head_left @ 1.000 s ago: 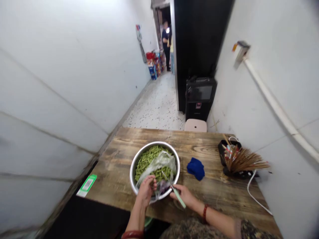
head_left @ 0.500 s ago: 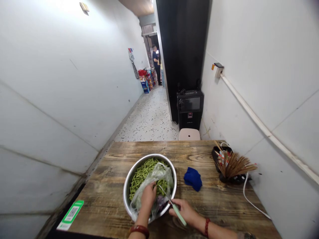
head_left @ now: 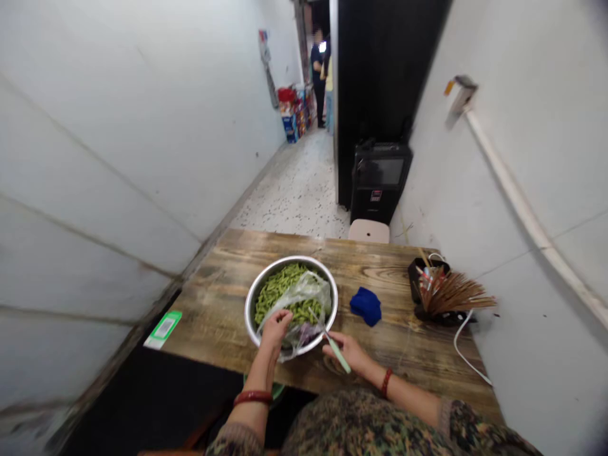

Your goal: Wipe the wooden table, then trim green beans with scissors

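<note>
A metal basin (head_left: 250,310) on the wooden table holds many short green bean pods (head_left: 280,285). A clear plastic bag (head_left: 306,286) lies over part of them, with something purple (head_left: 308,332) near the basin's front edge. My left hand (head_left: 275,328) is over the basin's front left, thumb and fingers pinched together; what is between them is too small to make out. My right hand (head_left: 349,352), just right of the basin, grips a small knife with a light green handle (head_left: 340,358). Its thin blade points over the rim toward the pods.
A crumpled blue cloth (head_left: 365,306) lies right of the basin. Farther right stands a black holder with a bundle of brown sticks (head_left: 453,294) and a white cable (head_left: 460,348). A pale stool (head_left: 369,230) and black speaker (head_left: 381,180) are beyond the table; two people stand far back.
The view has tilted downward, bringing my lap into sight. My left hand has drawn back from among the pods toward the basin's front left rim. My right hand still holds the knife.
</note>
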Motion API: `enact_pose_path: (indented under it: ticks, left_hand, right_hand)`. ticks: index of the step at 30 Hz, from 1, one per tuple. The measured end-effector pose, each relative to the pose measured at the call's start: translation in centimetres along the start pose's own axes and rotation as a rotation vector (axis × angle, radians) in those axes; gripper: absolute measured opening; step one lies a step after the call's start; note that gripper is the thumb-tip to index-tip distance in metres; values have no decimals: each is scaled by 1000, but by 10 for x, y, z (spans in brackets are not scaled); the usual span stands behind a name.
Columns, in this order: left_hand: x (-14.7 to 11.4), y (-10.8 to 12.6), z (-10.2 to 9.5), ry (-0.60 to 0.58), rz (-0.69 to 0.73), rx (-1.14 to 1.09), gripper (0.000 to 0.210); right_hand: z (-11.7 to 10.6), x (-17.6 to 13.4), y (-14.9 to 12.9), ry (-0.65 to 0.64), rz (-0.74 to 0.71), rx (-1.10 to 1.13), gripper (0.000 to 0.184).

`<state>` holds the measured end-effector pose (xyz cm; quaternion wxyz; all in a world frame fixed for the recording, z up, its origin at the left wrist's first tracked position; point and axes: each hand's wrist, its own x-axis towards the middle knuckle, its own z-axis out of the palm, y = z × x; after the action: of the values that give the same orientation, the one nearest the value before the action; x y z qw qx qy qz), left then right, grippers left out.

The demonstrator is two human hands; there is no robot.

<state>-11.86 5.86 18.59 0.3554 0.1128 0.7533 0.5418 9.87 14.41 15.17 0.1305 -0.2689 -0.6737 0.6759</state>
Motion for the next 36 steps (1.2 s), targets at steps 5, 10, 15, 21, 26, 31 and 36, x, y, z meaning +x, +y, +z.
enact_pose_path:
  ticks: [5, 10, 15, 21, 26, 31, 36]
  left_hand:
    - [-26, 5, 2, -17, -67, -248, 46]
    - [-50, 23, 5, -71, -59, -426, 43]
    - [-67, 36, 6, -118, -65, -507, 43]
    - [-77, 47, 10, -144, -69, -483, 39]
    - [-80, 53, 13, -147, -63, -407, 37]
    - [-84, 56, 15, -160, -50, -309, 37]
    - [-85, 58, 16, -189, -3, -214, 32]
  right_hand:
    - [-4, -2, -9, -53, 116, 53, 59]
    - [-3, -1, -23, -89, 128, 131, 64]
    - [-2, -1, -41, -94, 85, 120, 56]
    - [-3, -1, -48, -67, -11, 55, 48]
    - [-10, -1, -53, -74, -105, -104, 44]
    - [-18, -3, -66, -99, -229, -206, 47]
    - [-18, -2, -69, -130, -259, -293, 59]
